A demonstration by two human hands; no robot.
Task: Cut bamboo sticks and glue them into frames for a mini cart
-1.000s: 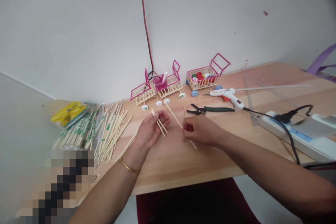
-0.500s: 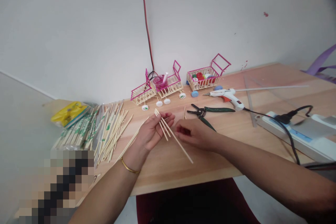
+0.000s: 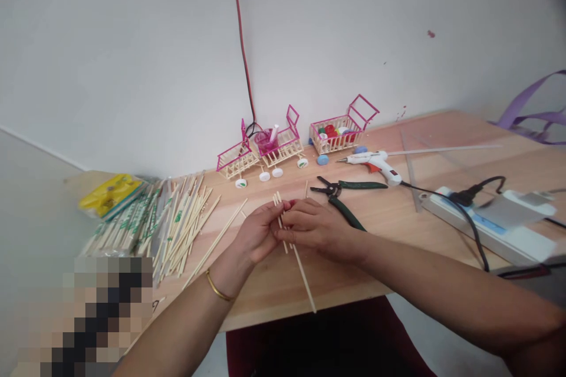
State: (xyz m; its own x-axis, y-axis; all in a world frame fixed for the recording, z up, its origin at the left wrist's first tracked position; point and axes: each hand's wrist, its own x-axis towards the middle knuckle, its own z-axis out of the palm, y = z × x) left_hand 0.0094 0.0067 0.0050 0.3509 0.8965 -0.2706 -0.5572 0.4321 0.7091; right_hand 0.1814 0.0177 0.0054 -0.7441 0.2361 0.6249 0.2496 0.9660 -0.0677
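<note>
Your left hand [image 3: 259, 235] and right hand [image 3: 312, 227] meet at the centre of the frame, just above the pale wooden table [image 3: 398, 235], and both are closed together on a few thin pale bamboo sticks [image 3: 279, 212]. Your left fingers curl under the sticks while your right thumb and fingers press on them from the other side, so the two hands touch. The short tips of the sticks poke out above your knuckles, and one longer stick [image 3: 306, 280] runs down from the grip towards the lower middle of the frame, ending over the near edge of the table. A thin gold bangle [image 3: 216, 288] sits on your left wrist. To the left of centre lies a loose heap of bamboo chopsticks [image 3: 177, 227], with a yellow plastic packet [image 3: 108, 194] beyond it at the far left. Just to the right of your right hand lie green-handled pliers [image 3: 342, 194], their handles spread, and beyond them is a white glue gun [image 3: 371, 159]. Against the wall, above your hands, stand three small stick-built carts with pink frames [image 3: 276, 144]. A white power strip [image 3: 486, 224] lies at the right of the frame.
</note>
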